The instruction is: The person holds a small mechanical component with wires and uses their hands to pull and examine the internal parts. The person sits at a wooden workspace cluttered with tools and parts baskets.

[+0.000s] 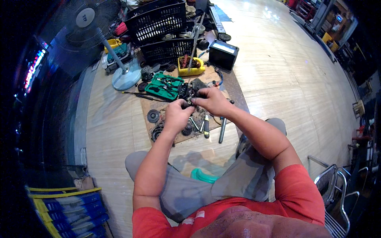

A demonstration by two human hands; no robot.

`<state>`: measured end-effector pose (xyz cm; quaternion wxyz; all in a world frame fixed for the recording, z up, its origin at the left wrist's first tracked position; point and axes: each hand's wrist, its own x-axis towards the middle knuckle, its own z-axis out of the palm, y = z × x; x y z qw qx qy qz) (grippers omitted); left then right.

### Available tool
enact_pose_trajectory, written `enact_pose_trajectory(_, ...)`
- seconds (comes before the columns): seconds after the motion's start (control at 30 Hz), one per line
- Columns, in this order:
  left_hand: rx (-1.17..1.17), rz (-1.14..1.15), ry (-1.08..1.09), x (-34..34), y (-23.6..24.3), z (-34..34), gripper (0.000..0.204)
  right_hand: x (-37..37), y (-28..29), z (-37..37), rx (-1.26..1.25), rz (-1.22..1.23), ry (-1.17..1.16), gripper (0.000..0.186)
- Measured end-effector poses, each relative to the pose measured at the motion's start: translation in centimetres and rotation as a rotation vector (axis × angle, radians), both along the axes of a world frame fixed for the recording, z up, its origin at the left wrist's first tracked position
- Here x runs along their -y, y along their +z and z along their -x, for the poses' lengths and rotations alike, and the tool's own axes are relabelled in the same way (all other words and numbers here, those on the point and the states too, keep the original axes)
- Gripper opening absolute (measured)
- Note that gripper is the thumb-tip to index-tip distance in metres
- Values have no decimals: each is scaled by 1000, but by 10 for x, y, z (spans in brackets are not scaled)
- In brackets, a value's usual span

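Close together over a stained cardboard sheet [182, 137], my two hands meet at a small, dark, greasy metal part. Its exact kind is hidden by my fingers. My left hand [177, 114] is closed, thumb and fingers pinched at the part's near side. From the right, my right hand [214, 102] is closed too, thumb and forefinger pressed together at the same spot. Just beyond the fingers sits a blackened mechanical assembly [185, 90]. A green tool case [164, 85] with dark tools lies open beside it. Nearer me are a yellow-and-black screwdriver [206, 127] and a metal bar [222, 131].
A cut yellow container [191, 71] holds reddish-brown parts. Behind it are stacked black crates [156, 23]; a black battery [223, 54] stands right of it. A pedestal fan [126, 78] is at far left. Round dark parts [153, 116] lie on the cardboard. A metal chair [331, 190] stands right.
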<state>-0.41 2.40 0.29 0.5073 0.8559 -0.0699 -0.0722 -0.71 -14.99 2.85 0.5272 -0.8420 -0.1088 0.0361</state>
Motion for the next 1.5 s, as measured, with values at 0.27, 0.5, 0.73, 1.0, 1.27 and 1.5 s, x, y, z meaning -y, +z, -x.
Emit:
enact_pose_trajectory(0.27,-470,769,-198,-5,-5,-2,17,5,-11,-7,72,-8,15,27)
enact_pose_trajectory(0.5,-331,533,-190,-5,-13,-7,15,4,-14,-8,40,-71,31,28)
enact_pose_trajectory(0.73,-79,148,-50,-2,-3,-2,16,4,-10,-7,-60,-60,1,26)
enact_pose_trajectory(1.0,208,-147,48,2,-1,2,24,1,-11,-5,-91,-30,-35,27)
enact_pose_trajectory(1.27,-29,168,-126,-3,-13,-2,19,1,-11,-6,0,61,-29,27)
enact_pose_trajectory(1.5,-162,257,-170,-5,-15,-7,18,3,-10,-5,0,53,16,26)
